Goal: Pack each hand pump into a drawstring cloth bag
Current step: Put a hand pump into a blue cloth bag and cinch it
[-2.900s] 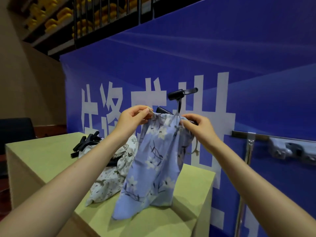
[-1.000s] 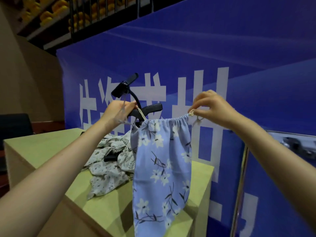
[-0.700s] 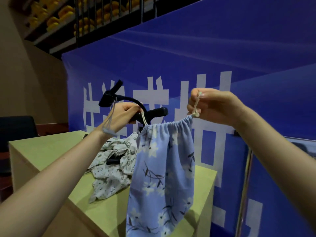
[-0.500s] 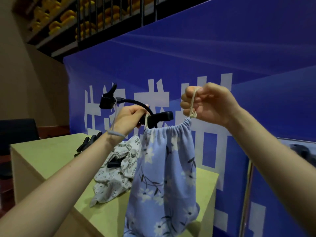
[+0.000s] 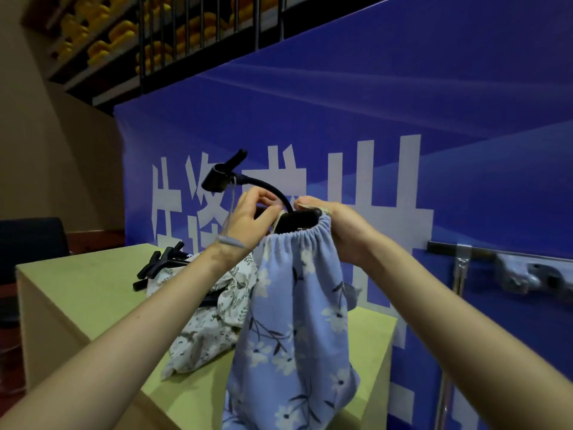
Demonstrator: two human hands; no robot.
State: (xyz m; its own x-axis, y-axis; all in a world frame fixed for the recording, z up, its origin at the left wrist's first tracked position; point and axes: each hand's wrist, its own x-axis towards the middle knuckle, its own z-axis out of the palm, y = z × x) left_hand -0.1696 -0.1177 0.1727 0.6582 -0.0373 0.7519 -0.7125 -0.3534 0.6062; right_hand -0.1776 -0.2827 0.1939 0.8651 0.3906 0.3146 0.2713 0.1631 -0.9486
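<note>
A pale green table carries a heap of white floral cloth bags — black hand pumps lie just behind that heap.

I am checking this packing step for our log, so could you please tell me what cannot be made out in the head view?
- Hand pump: its body is hidden inside the blue floral bag; only the handle and hose show.
- Drawstring: covered by the right hand at the bag's gathered mouth.
- Left hand: its fingertips are blurred, so its grip is unclear.
- Black pumps on the table: partly under white floral cloth; their number is unclear.
</note>
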